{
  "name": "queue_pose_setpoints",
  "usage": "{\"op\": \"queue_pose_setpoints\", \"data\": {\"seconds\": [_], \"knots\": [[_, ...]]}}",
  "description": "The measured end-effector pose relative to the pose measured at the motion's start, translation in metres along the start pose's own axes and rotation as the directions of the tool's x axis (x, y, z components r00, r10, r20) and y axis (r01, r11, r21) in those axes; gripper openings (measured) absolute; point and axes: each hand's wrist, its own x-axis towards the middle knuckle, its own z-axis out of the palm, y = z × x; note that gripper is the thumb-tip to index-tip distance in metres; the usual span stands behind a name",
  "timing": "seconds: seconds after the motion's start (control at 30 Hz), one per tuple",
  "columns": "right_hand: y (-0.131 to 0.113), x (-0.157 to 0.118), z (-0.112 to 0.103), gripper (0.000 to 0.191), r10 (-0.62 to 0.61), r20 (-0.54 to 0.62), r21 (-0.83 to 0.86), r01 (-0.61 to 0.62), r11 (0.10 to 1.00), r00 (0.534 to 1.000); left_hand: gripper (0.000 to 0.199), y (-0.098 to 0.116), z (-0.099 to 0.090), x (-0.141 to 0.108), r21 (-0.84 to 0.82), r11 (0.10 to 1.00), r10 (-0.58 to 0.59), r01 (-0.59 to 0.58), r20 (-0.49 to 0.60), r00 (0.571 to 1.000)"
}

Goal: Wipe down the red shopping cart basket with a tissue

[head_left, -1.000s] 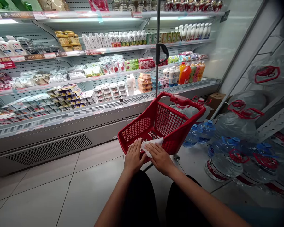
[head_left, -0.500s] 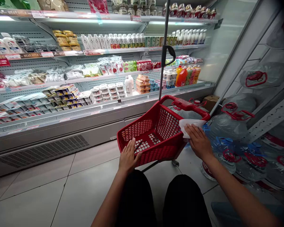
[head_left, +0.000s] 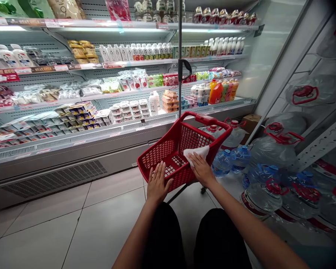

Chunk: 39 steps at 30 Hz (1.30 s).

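Note:
A red plastic shopping cart [head_left: 159, 151] with a lattice basket stands before my knees, and no goods show inside it. My left hand [head_left: 158, 184] rests on the near side of its rim, fingers stretched out flat and holding nothing. Under the fingers of my right hand [head_left: 201, 169], a white wiping cloth [head_left: 196, 152] lies over the basket's near rim, toward the handle end. The hand presses on the cloth and covers part of it. A grey pole [head_left: 180, 45] with a black hook rises behind the basket.
Beyond the cart runs an open refrigerated display case [head_left: 109, 136] stocked with yogurt cups, bottles and packets. Large water bottles [head_left: 261, 198] with red handles crowd the right side. Smaller blue-capped bottles [head_left: 224, 162] stand just behind the cart, near a cardboard box [head_left: 252, 122].
My right hand has slid the cloth leftward along the rim, away from the handle corner. The cart's handle end has swung left. My left hand stays at the rim, slightly further right.

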Motion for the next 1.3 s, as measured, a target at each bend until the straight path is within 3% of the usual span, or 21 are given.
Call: {"op": "queue_pose_setpoints", "data": {"seconds": [0.17,0.27,0.33,0.4,0.53,0.67,0.77,0.9,1.0,1.13,1.23,1.3], "knots": [[-0.053,0.003,0.022,0.057,-0.117,0.056,0.108,0.110,0.988,0.992,0.091,0.016,0.001,-0.002,-0.023,1.000,0.020,-0.020,-0.002,1.000],[-0.069,-0.005,0.024,0.057,-0.188,0.064,0.163,0.175,0.971,0.980,0.100,0.022,-0.005,-0.008,-0.079,0.981,0.182,-0.177,0.062,0.981],[-0.061,-0.009,0.019,0.056,-0.208,0.084,0.173,0.191,0.966,0.974,0.100,0.016,-0.009,-0.012,-0.109,0.949,0.308,-0.297,0.106,0.945],[-0.043,-0.010,0.010,0.054,-0.181,0.115,0.156,0.162,0.974,0.977,0.099,0.002,-0.013,-0.013,-0.102,0.931,0.363,-0.352,0.135,0.922],[-0.006,-0.004,-0.002,0.053,-0.034,0.140,0.082,0.022,0.996,0.990,0.107,-0.040,-0.017,-0.004,-0.045,0.937,0.350,-0.348,0.162,0.923],[-0.007,-0.013,-0.002,0.054,0.058,0.122,0.062,-0.066,0.996,0.991,0.104,-0.058,-0.013,0.007,-0.019,0.946,0.323,-0.324,0.159,0.933],[-0.031,-0.037,-0.001,0.057,0.050,0.097,0.069,-0.056,0.996,0.994,0.102,-0.043,-0.004,0.008,-0.009,0.963,0.267,-0.269,0.146,0.953],[-0.071,-0.066,-0.001,0.060,0.021,0.078,0.049,-0.024,0.999,0.997,0.102,-0.004,0.010,0.007,-0.008,0.984,0.178,-0.178,0.112,0.978],[-0.089,-0.072,0.003,0.060,0.028,0.054,0.025,-0.029,0.999,0.998,0.100,0.026,0.017,0.007,-0.042,0.991,0.131,-0.128,0.068,0.989],[-0.095,-0.069,0.007,0.056,0.033,0.018,0.089,-0.035,0.995,0.999,0.098,0.051,0.017,0.004,-0.171,0.966,0.197,-0.193,0.010,0.980],[-0.093,-0.071,0.001,0.052,0.066,0.016,0.239,-0.068,0.969,0.998,0.095,0.055,0.013,0.001,-0.335,0.901,0.286,-0.274,-0.015,0.958],[-0.091,-0.073,-0.008,0.048,0.097,0.029,0.370,-0.101,0.924,0.995,0.092,0.054,0.011,0.001,-0.455,0.852,0.280,-0.259,-0.023,0.960]]}}
